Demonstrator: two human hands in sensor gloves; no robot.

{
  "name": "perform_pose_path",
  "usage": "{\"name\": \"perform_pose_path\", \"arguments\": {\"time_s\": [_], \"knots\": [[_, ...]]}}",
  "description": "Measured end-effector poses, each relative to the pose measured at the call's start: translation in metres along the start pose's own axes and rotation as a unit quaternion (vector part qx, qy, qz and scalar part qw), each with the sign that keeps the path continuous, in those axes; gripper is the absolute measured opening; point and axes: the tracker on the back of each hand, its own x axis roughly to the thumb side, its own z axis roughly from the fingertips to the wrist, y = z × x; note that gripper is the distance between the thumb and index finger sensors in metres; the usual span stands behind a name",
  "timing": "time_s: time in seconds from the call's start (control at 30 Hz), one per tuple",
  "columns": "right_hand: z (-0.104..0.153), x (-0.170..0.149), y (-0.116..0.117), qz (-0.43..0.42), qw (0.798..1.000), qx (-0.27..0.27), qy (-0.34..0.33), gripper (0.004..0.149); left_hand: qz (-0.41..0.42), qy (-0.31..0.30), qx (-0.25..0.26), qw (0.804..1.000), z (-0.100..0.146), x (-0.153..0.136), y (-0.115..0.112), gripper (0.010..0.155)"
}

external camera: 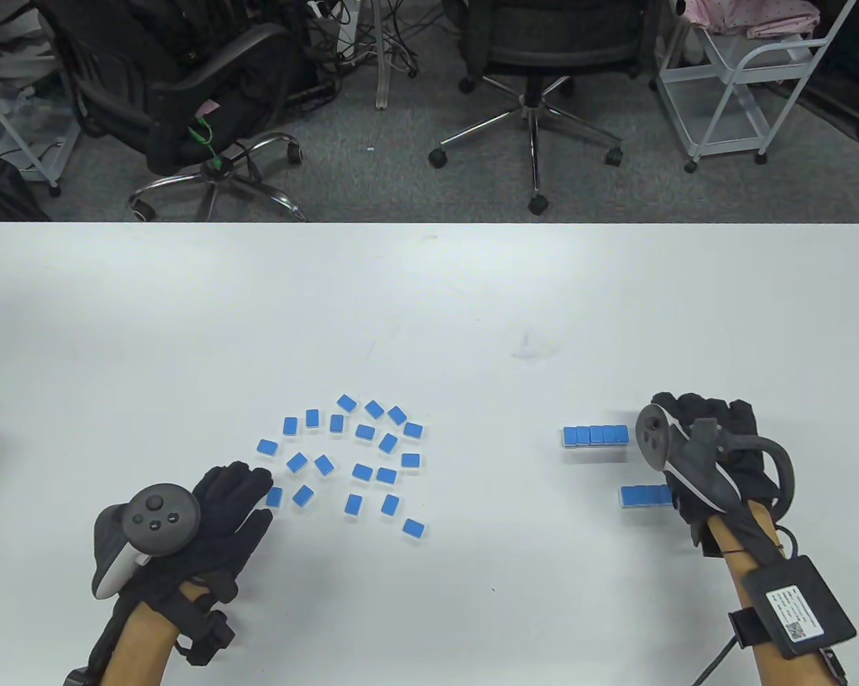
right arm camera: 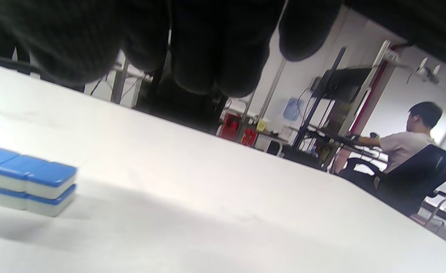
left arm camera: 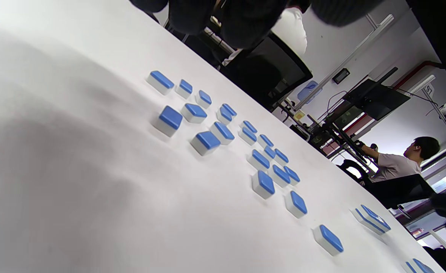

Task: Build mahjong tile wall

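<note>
Several loose blue-backed mahjong tiles (external camera: 361, 457) lie scattered at the table's centre-left; they also show in the left wrist view (left arm camera: 223, 132). My left hand (external camera: 247, 489) lies open and flat at their near-left edge, its fingertips (external camera: 261, 480) right next to one tile (external camera: 274, 497), holding nothing. A short row of tiles (external camera: 596, 435) stands at the right, stacked two high in the right wrist view (right arm camera: 29, 182). A second short row (external camera: 646, 495) lies nearer. My right hand (external camera: 694, 418) hovers just right of both rows and hides the near row's right end. Its fingers (right arm camera: 207, 49) hold nothing.
The white table (external camera: 429, 321) has bare surface at the back and between the loose tiles and the rows. Office chairs (external camera: 537, 64) and a white cart (external camera: 744, 78) stand beyond the far edge.
</note>
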Motion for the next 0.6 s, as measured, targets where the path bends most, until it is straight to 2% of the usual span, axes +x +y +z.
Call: {"name": "perform_pose_path", "arguments": {"time_s": [0.23,0.33,0.4,0.47,0.6], "knots": [[0.020,-0.047,0.024,-0.041,0.997,-0.024,0.067,0.065,-0.037,0.024,0.028,0.999,-0.001,-0.004,-0.002,0.066],[0.026,-0.062,0.039,-0.085,0.991,-0.041,0.091,0.066,-0.083,0.040,0.029,0.995,-0.003,-0.005,-0.007,0.063],[0.026,-0.070,0.036,-0.091,0.992,-0.008,0.086,0.067,-0.123,0.052,0.018,0.991,-0.005,-0.004,-0.012,0.065],[0.027,-0.076,0.032,-0.107,0.988,-0.041,0.099,0.067,-0.151,0.062,0.013,0.987,-0.008,-0.003,-0.017,0.065],[0.031,-0.080,0.025,-0.145,0.985,-0.040,0.078,0.066,-0.188,0.069,0.007,0.980,-0.019,0.001,-0.028,0.062]]}}
